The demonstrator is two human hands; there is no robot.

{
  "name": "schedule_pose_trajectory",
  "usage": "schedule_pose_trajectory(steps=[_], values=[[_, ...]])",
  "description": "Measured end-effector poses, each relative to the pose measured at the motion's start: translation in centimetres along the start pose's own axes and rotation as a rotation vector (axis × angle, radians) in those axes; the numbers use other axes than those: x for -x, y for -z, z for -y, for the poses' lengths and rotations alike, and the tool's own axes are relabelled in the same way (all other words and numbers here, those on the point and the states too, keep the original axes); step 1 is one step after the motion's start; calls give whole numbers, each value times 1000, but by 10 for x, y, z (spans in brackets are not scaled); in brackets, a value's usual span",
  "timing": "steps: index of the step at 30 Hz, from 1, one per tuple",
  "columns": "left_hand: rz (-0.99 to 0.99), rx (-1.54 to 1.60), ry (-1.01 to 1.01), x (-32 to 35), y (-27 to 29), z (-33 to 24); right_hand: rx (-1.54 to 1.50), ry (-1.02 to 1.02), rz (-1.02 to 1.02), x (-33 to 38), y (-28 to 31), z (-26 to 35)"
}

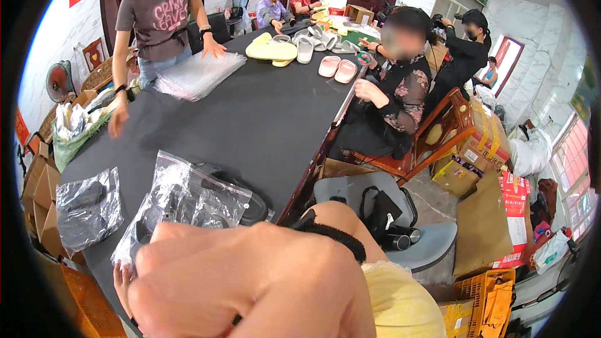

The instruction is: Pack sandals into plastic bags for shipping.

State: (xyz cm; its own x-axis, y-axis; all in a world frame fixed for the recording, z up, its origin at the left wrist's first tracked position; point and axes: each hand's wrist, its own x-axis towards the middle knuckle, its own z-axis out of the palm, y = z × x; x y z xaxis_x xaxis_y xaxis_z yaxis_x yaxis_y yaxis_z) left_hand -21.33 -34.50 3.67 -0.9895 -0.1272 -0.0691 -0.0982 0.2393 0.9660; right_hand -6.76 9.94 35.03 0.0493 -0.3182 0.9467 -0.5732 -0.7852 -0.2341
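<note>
A clear plastic bag with dark slippers in it lies at the near edge of the black table. My right hand is a large shape close up over its near end; its fingers are hidden. A black band circles the wrist, and the sleeve is yellow. Fingertips of my left hand curl at the bag's lower left edge, with the rest covered. Beyond the bag, a black slipper lies partly beneath the plastic. Another bagged dark pair rests to the left.
Across the black table, a standing person touches a stack of clear bags. Pink slippers and yellow ones lie farther off. A seated person works at right. Near me stand a grey chair and an orange crate.
</note>
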Motion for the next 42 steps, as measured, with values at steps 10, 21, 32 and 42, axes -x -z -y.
schedule_pose_trajectory(steps=[10,21,32,42], values=[[-17,-1,30,22,30,15,34,-67,-128,8,-15,-12],[3,8,46,23,40,25,110,-161,-264,19,-27,-9],[45,38,40,17,36,30,217,-262,-381,25,-44,12],[45,67,41,19,42,33,277,-349,-474,28,-48,7]])
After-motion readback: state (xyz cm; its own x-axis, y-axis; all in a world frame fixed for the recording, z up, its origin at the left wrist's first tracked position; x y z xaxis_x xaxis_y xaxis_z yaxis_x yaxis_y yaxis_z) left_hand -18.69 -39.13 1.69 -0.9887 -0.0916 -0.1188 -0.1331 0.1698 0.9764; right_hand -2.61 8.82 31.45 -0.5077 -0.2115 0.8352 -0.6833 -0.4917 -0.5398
